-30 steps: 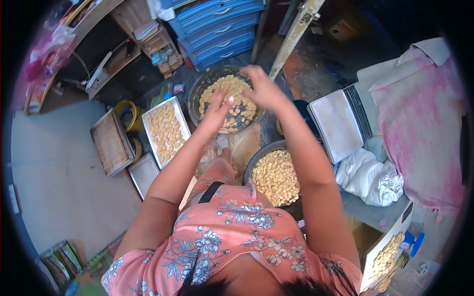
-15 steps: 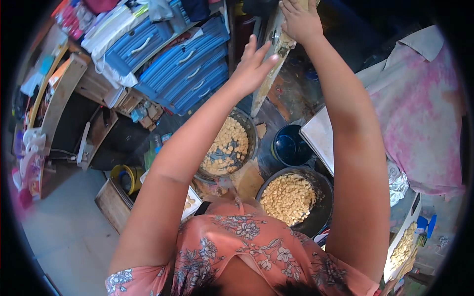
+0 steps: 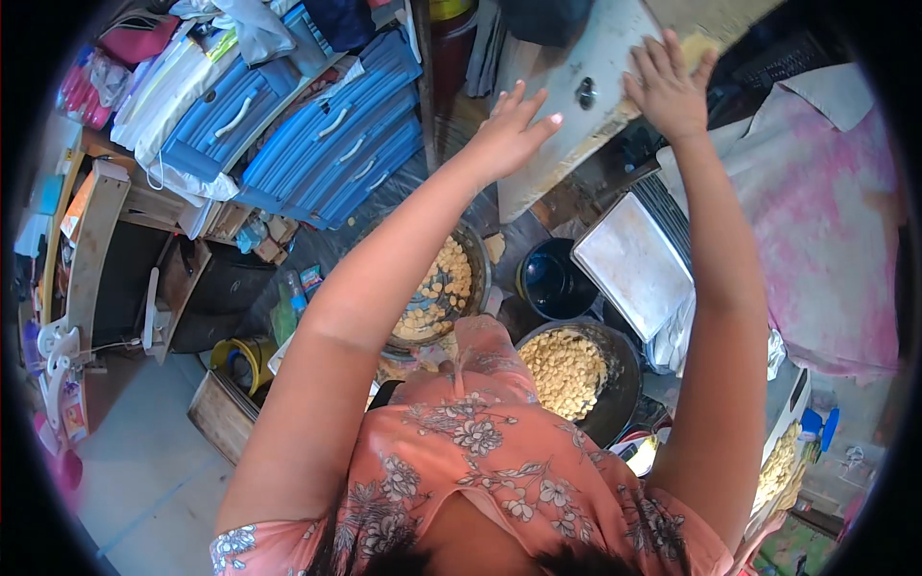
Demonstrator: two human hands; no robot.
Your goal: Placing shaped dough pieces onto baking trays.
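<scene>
My right hand (image 3: 670, 91) rests with spread fingers on the edge of a worn pale door (image 3: 552, 86) at the top right of the view. My left hand (image 3: 514, 134) is raised to the left, fingers apart and empty, over or against the door's lower part; contact is unclear. Beneath my arms, a round metal basin (image 3: 451, 278) holds small pale pieces, partly hidden by my left forearm. A dark pan (image 3: 619, 384) heaped with similar pieces sits below, beside an empty-looking dark blue bucket (image 3: 557, 278).
Blue plastic drawers (image 3: 327, 144) piled with cloths stand at upper left, shelves (image 3: 96, 240) further left. Metal trays (image 3: 629, 259) and a pink-stained cloth (image 3: 807, 240) lie at right. A yellow bucket (image 3: 250, 365) and stacked trays (image 3: 216, 413) are at lower left.
Both hands have risen from over the metal basin to the door. The door has swung rightward, showing its face, and my right hand has moved right with it. The view has shifted.
</scene>
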